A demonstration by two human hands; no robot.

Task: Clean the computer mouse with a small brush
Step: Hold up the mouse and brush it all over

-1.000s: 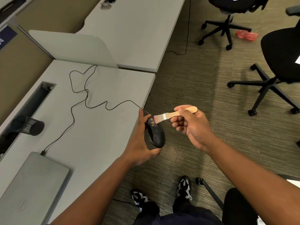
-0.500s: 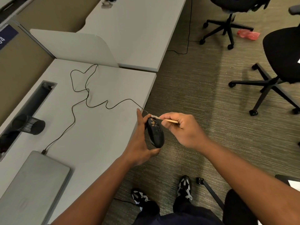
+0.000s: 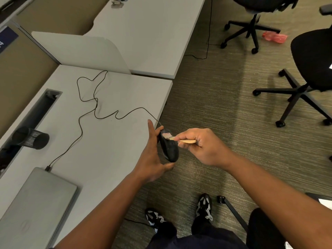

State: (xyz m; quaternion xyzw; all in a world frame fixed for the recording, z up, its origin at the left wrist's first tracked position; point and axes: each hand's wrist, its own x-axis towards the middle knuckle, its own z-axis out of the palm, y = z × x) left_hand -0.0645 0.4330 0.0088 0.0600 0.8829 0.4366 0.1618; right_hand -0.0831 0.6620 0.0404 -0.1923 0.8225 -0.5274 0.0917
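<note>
mouse (image 3: 169, 149) gripped in left hand (image 3: 150, 159) fingers | right hand (image 3: 201, 146) fingers pinch brush (image 3: 179, 140), bristles touching mouse top

The mouse (image 3: 169, 149) I hold looks like matt black plastic. My brush (image 3: 181, 140) has a pale wooden handle. The desk (image 3: 100, 141) is smooth and grey.

A grey desk (image 3: 111, 150) bears a closed laptop (image 3: 34, 203), black cable (image 3: 86, 112) and mesh cup (image 3: 31, 138).

Even, soft overhead light, no glare. Faint shadows under chair (image 3: 303, 90) and cable (image 3: 86, 114). Wide-angle bends desk (image 3: 107, 144) edges; slight compression blur overall.
</note>
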